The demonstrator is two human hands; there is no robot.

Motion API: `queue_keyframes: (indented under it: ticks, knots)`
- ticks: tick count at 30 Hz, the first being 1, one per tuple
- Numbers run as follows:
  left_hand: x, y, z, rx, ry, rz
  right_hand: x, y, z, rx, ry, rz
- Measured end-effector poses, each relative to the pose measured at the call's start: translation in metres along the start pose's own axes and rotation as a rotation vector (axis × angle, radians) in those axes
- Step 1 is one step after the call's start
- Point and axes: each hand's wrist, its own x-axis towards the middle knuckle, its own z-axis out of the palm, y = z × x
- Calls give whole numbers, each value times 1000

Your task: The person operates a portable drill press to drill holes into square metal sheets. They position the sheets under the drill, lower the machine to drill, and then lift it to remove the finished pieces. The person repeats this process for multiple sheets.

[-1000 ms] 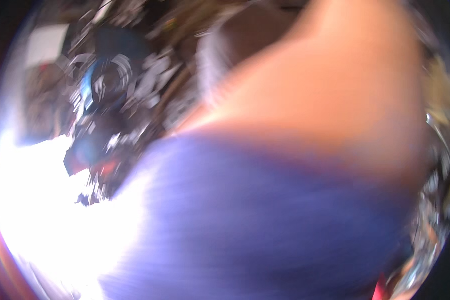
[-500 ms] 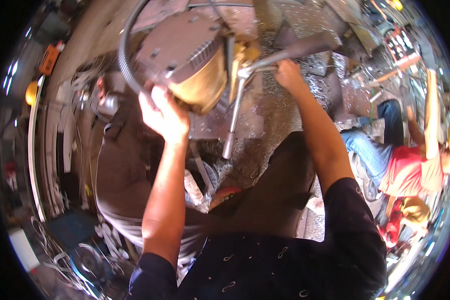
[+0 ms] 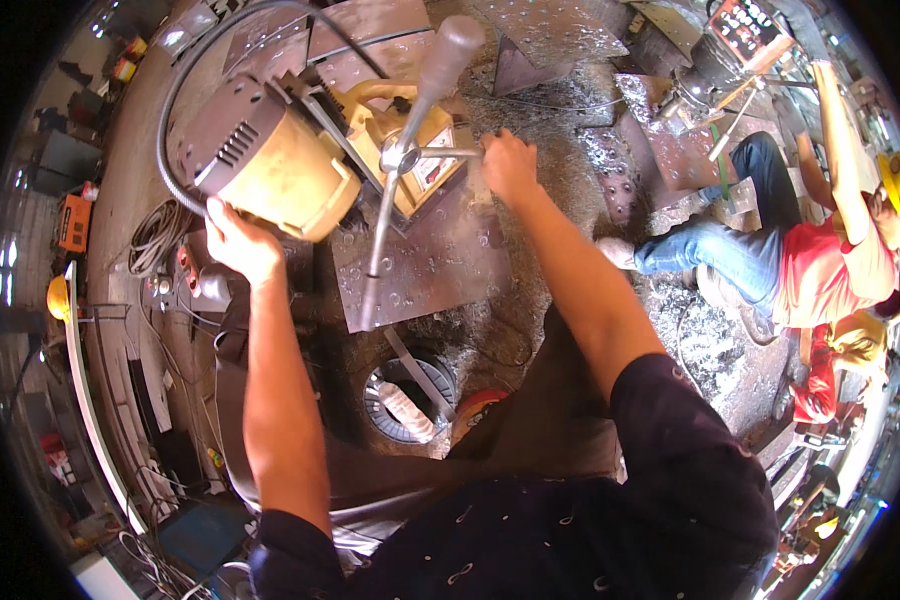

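The right hand grasps a handle spoke, hiding its tip, on the yellow drill over a metal plate, while the left hand, fingertips obscured at the drill's edge, grips indeterminably.

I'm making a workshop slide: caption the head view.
Left hand at a yellow-bodied machine, right hand gripping one arm of its spoked handle.

A yellow, brown-capped drilling machine stands over a metal plate, its three-armed handle spread wide.
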Motion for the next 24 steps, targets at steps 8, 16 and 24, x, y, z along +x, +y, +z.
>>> queue_keyframes:
  ticks: [8,16,24]
  knots:
    - [-60,38,46,-113,100,16,79,41,-19,-166,44,-154]
    - [35,-25,42,-132,-75,123,57,1,-12,-126,67,7]
    - [-33,17,57,-19,104,27,142,13,-41,-255,140,-177]
